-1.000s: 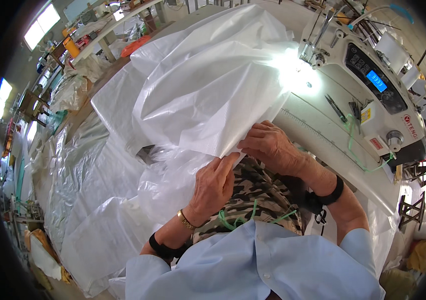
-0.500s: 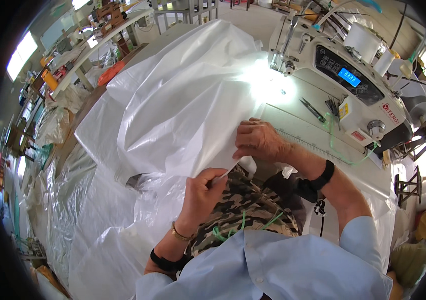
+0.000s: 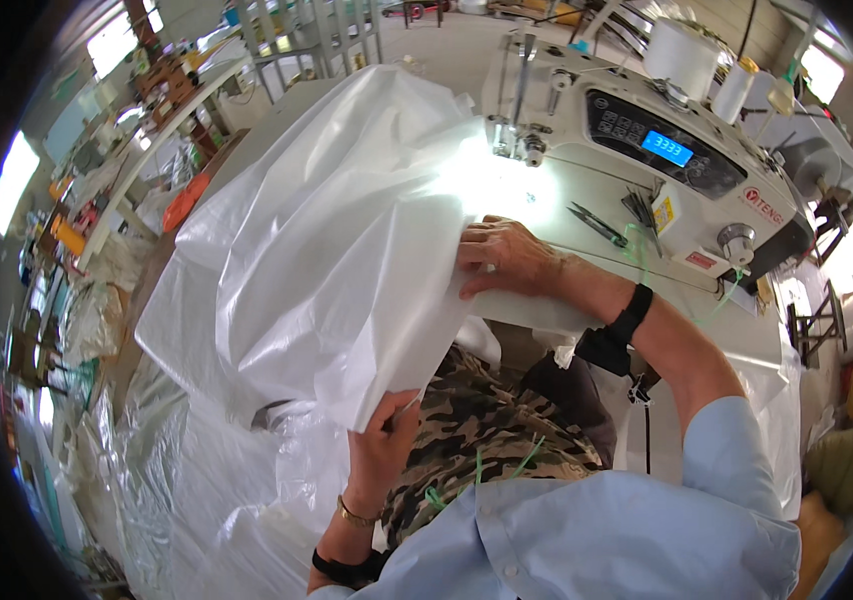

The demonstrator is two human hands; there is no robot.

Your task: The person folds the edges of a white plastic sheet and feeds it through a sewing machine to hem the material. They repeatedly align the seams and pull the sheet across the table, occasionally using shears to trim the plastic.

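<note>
A large white plastic sheet [image 3: 317,250] lies in folds over the sewing table, with one edge running between my hands. My left hand [image 3: 384,440] pinches its near corner above my lap. Farther up that edge, my right hand [image 3: 507,258] has its fingers over the sheet and its thumb along the side, gripping it. Just beyond my right hand stands a white sewing machine [image 3: 567,165], its lamp shining brightly on the needle area. Glare hides the needle and the part of the sheet close to it.
Thread snips [image 3: 597,224] lie on the machine bed, with green thread [image 3: 639,250] beside them. A white thread cone [image 3: 684,58] stands behind the machine. Clear plastic sheeting [image 3: 197,480] hangs down at the left. A grey metal chair frame [image 3: 292,40] stands beyond the table.
My left hand has moved nearer and to the left, drawing out the sheet's corner. More edge stretches between my hands. My right hand stays near the machine; the whole view has shifted slightly.
</note>
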